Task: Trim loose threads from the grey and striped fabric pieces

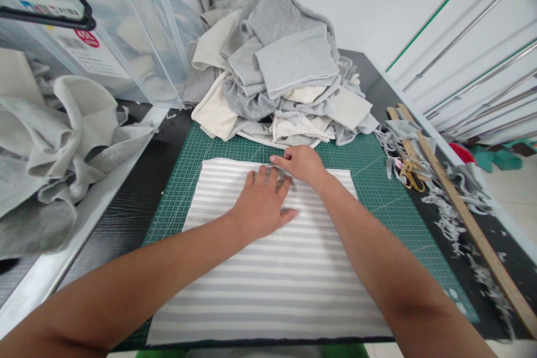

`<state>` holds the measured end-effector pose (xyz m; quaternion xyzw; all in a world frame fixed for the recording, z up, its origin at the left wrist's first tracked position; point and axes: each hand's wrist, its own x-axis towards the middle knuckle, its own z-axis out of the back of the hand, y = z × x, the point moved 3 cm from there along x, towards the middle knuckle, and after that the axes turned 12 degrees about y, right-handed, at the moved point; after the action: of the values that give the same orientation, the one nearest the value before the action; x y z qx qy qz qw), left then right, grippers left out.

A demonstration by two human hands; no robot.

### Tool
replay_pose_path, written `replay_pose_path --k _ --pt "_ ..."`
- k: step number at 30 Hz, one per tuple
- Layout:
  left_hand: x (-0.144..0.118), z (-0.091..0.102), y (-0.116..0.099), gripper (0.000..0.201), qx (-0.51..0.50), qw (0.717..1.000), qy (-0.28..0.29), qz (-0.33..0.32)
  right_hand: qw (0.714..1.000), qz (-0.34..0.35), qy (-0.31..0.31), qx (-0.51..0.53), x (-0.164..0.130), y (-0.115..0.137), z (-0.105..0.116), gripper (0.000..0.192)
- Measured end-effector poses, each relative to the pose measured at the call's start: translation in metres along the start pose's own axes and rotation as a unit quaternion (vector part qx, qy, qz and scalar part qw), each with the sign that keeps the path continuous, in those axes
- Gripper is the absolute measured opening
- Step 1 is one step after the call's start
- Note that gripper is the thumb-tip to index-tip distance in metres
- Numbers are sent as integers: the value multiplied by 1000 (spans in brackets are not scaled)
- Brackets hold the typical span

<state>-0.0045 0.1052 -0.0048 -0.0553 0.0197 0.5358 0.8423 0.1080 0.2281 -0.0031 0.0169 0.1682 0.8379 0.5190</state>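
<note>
A grey-and-white striped cloth (272,285) lies flat on a green cutting mat (377,179). My left hand (262,204) presses palm-down on the cloth near its far edge, fingers together and pointing away. My right hand (302,163) rests just beyond it at the cloth's far edge, its fingers curled toward the left and touching the fabric. Neither hand lifts anything. Whether the right hand pinches the edge is hidden.
A heap of grey and cream fabric pieces (277,72) sits at the mat's far side. More crumpled cloth (62,140) lies left, beside clear plastic bins (104,28). Scissors (410,174), wooden rulers (457,207) and fabric scraps lie on the right.
</note>
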Motion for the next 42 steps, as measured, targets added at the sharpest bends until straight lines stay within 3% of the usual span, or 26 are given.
replay_pose_path --k 18,34,42 --pt "-1 1 0 69 1 1000 6 0 1000 4 20 20 2 -5 1 59" --pt "-1 1 1 69 2 1000 11 3 999 -48 20 -12 2 1 -2 53" --pt "-2 4 6 69 9 1000 21 11 1000 -15 -3 17 1 -4 0 61"
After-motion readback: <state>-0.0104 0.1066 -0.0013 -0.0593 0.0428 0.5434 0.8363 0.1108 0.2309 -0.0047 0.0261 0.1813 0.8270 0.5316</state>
